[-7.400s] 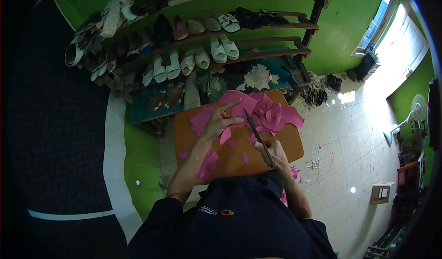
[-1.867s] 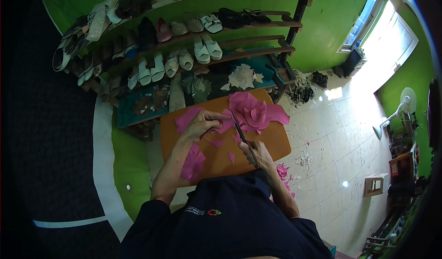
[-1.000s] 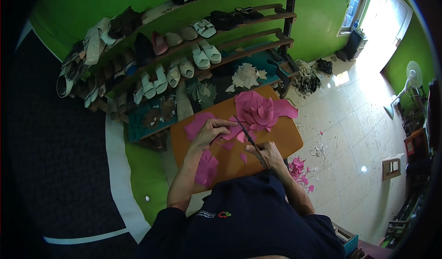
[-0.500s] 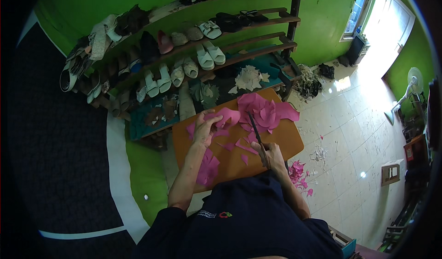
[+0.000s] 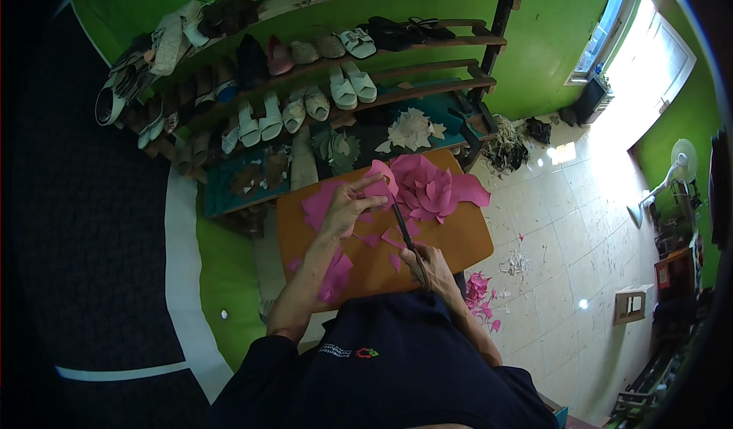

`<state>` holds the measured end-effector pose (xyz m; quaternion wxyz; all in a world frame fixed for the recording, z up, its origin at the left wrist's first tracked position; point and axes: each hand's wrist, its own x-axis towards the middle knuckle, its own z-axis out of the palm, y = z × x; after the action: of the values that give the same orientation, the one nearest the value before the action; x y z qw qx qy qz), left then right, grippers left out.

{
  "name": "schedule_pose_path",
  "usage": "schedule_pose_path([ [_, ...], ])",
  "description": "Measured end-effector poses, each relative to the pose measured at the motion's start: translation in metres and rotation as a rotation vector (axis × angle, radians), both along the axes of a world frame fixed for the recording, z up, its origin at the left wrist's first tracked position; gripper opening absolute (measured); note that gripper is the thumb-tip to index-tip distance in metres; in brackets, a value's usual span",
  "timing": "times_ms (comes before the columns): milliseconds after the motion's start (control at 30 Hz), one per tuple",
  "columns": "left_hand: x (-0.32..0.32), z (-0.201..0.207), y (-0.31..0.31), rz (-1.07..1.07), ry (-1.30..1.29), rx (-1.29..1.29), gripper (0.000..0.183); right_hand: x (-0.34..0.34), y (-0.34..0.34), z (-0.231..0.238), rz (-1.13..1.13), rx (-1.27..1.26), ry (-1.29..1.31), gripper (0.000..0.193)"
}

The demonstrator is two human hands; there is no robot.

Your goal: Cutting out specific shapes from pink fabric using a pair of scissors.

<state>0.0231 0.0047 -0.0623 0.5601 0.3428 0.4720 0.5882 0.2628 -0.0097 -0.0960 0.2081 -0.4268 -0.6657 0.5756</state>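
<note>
My left hand pinches a pink sheet piece above the orange-brown table. In my right hand are dark long-bladed scissors, their blades pointing away from me with the tips at the edge of the held piece. Whether the blades are apart is too small to tell. A heap of cut pink pieces lies on the far right of the table, just beyond the scissors. Smaller pink scraps and a larger pink piece lie nearer to me, between and beside my forearms.
Beyond the table stands a wooden rack with sandals and shoes. On its low shelf lie white cut pieces and grey-green pieces. Pink scraps litter the tiled floor at right, with a white fan farther off.
My left hand has lifted and turned the pink piece, which now meets the scissor tips. The scissors have come left toward it. The whole view has shifted slightly.
</note>
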Motion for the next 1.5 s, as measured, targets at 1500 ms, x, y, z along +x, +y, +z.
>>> schedule_pose_path([
  [1500,-0.01,0.018,0.003,-0.179,0.07,0.05,0.06,-0.008,0.001,0.017,-0.054,-0.034,-0.065,0.071],
])
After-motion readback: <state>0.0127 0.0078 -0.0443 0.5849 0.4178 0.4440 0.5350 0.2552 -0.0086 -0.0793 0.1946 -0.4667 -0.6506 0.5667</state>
